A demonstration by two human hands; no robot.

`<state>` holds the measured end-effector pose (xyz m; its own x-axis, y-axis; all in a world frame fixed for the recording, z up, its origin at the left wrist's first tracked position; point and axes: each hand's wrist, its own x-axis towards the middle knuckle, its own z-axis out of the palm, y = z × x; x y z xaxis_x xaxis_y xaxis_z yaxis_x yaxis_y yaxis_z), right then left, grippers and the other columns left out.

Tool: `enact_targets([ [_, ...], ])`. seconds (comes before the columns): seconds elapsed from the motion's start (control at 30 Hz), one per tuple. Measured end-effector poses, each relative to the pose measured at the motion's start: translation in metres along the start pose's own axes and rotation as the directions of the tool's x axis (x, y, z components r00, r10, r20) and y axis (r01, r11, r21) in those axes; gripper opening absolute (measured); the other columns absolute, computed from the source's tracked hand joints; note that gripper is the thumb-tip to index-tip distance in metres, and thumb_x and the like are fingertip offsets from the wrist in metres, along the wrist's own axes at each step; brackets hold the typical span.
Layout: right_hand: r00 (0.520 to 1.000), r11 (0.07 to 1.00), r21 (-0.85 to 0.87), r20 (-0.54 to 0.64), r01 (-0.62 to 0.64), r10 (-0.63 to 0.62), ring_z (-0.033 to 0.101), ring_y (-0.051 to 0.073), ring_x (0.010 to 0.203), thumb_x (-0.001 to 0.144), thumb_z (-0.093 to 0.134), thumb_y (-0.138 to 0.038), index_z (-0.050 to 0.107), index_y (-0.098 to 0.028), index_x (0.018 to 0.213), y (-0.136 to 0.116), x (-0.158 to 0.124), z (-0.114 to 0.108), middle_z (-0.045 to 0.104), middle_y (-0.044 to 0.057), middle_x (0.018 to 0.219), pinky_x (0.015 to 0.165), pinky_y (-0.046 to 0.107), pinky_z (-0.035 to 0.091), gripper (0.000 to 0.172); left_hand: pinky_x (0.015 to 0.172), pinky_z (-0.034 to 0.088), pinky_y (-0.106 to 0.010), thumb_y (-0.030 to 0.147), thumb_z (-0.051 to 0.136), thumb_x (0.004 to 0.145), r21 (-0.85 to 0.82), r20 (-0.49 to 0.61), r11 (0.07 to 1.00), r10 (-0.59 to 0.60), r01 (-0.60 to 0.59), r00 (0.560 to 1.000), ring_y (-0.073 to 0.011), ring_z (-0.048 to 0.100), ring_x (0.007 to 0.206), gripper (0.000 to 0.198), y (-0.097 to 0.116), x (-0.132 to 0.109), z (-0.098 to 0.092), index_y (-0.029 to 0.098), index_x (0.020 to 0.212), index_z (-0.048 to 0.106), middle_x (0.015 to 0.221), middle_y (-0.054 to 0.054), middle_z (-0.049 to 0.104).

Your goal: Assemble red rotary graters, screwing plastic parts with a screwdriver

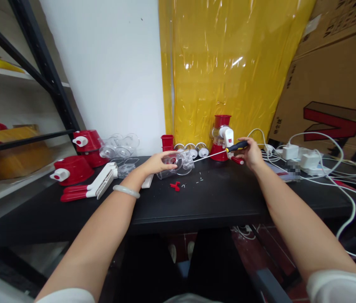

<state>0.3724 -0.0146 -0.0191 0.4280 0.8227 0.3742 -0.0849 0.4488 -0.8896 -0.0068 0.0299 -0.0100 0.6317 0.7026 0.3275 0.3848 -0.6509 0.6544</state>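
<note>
My left hand (159,163) is closed around a clear plastic grater housing (184,165), which lies on its side on the black table. In my right hand (251,154) is a screwdriver (237,146) with a black and yellow handle. Its long shaft points left, and the tip meets the right end of the clear housing; exactly what it touches is too small to tell. Small red plastic parts (175,186) and several loose screws (199,181) lie on the tabletop in front of the housing.
An assembled red and white rotary grater (222,136) stands behind the screwdriver. Several metal drums (191,150) line the back beside a red hopper (167,142). Red bases (73,169), white-and-red handles (97,185) and clear housings (122,145) sit left. White cables and chargers (312,162) crowd the right.
</note>
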Motion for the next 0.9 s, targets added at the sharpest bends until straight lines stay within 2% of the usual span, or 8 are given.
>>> enact_targets([
  [0.07, 1.0, 1.0, 0.018, 0.004, -0.003, 0.003, 0.065, 0.014, 0.054, 0.082, 0.044, -0.032, 0.053, -0.023, 0.095, -0.0008, 0.0002, 0.0003, 0.059, -0.003, 0.069, 0.037, 0.021, 0.045, 0.019, 0.096, 0.044, -0.039, 0.039, 0.074, 0.071, -0.002, 0.003, 1.0, 0.004, -0.004, 1.0, -0.0224, 0.06, 0.107, 0.069, -0.0004, 0.0, 0.0, 0.021, 0.134, 0.052, 0.122, -0.009, 0.064],
  [0.17, 0.999, 0.999, 0.031, 0.014, 0.029, -0.03, 0.064, 0.013, 0.053, 0.078, 0.05, -0.028, 0.055, -0.024, 0.1, -0.0011, -0.0001, 0.0004, 0.056, -0.004, 0.071, 0.036, 0.019, 0.042, 0.023, 0.096, 0.044, -0.04, 0.038, 0.074, 0.071, 0.001, 0.005, 1.0, 0.01, -0.01, 1.0, -0.0228, 0.06, 0.108, 0.069, -0.0003, -0.0001, -0.0005, 0.021, 0.134, 0.052, 0.12, -0.009, 0.065],
  [0.3, 0.996, 0.996, 0.023, 0.041, 0.08, -0.081, 0.062, 0.012, 0.048, 0.079, 0.058, -0.038, 0.051, -0.026, 0.103, 0.0, -0.0004, 0.0, 0.058, -0.006, 0.07, 0.036, 0.019, 0.04, 0.028, 0.096, 0.043, -0.041, 0.038, 0.075, 0.07, 0.004, 0.002, 1.0, 0.009, -0.009, 1.0, -0.0233, 0.06, 0.108, 0.069, 0.0012, -0.0005, -0.0007, 0.022, 0.134, 0.053, 0.119, -0.008, 0.065],
  [0.53, 0.996, 0.995, -0.046, -0.016, 0.088, -0.089, 0.051, 0.009, 0.036, 0.07, 0.07, -0.055, 0.051, -0.023, 0.087, 0.0028, 0.0, -0.0012, 0.055, -0.007, 0.051, 0.035, 0.018, 0.04, 0.042, 0.096, 0.044, -0.039, 0.038, 0.075, 0.07, -0.001, 0.001, 1.0, 0.006, -0.006, 1.0, -0.0227, 0.06, 0.105, 0.069, 0.0016, -0.0006, -0.0002, 0.021, 0.133, 0.053, 0.119, -0.008, 0.065],
  [0.63, 0.994, 0.99, -0.102, -0.044, 0.097, -0.102, 0.045, 0.008, 0.031, 0.072, 0.067, -0.058, 0.051, -0.022, 0.082, 0.0029, -0.0008, -0.0012, 0.05, -0.008, 0.044, 0.031, 0.018, 0.036, 0.04, 0.095, 0.044, -0.039, 0.038, 0.075, 0.07, 0.0, 0.001, 1.0, 0.01, -0.01, 1.0, -0.0219, 0.06, 0.103, 0.07, 0.0007, -0.0004, -0.0004, 0.021, 0.134, 0.053, 0.117, -0.008, 0.066],
  [0.7, 0.996, 0.993, -0.097, -0.054, 0.065, -0.07, 0.047, 0.01, 0.033, 0.079, 0.057, -0.058, 0.052, -0.022, 0.081, 0.0021, -0.0013, -0.0008, 0.051, -0.006, 0.045, 0.032, 0.019, 0.037, 0.036, 0.094, 0.044, -0.038, 0.038, 0.074, 0.071, -0.005, 0.007, 1.0, 0.009, -0.009, 1.0, -0.0214, 0.061, 0.102, 0.069, 0.0002, -0.0004, -0.0006, 0.021, 0.134, 0.052, 0.117, -0.008, 0.066],
  [0.77, 0.998, 0.998, -0.048, -0.053, 0.03, -0.033, 0.056, 0.012, 0.04, 0.085, 0.044, -0.053, 0.056, -0.021, 0.083, 0.0012, -0.0012, -0.0005, 0.057, -0.002, 0.053, 0.034, 0.02, 0.04, 0.034, 0.094, 0.044, -0.038, 0.038, 0.074, 0.071, -0.008, 0.011, 1.0, 0.011, -0.01, 1.0, -0.0213, 0.06, 0.103, 0.069, 0.0, -0.0004, -0.0007, 0.021, 0.134, 0.052, 0.118, -0.008, 0.065],
  [0.9, 0.999, 1.0, 0.002, -0.03, 0.029, -0.029, 0.061, 0.013, 0.052, 0.08, 0.046, -0.038, 0.06, -0.021, 0.092, 0.0009, 0.0009, -0.0013, 0.062, 0.001, 0.07, 0.037, 0.02, 0.043, 0.025, 0.094, 0.044, -0.037, 0.038, 0.074, 0.071, -0.002, 0.009, 1.0, 0.02, -0.02, 1.0, -0.0206, 0.06, 0.1, 0.068, 0.0003, -0.0006, -0.0007, 0.02, 0.133, 0.053, 0.118, -0.008, 0.065],
])
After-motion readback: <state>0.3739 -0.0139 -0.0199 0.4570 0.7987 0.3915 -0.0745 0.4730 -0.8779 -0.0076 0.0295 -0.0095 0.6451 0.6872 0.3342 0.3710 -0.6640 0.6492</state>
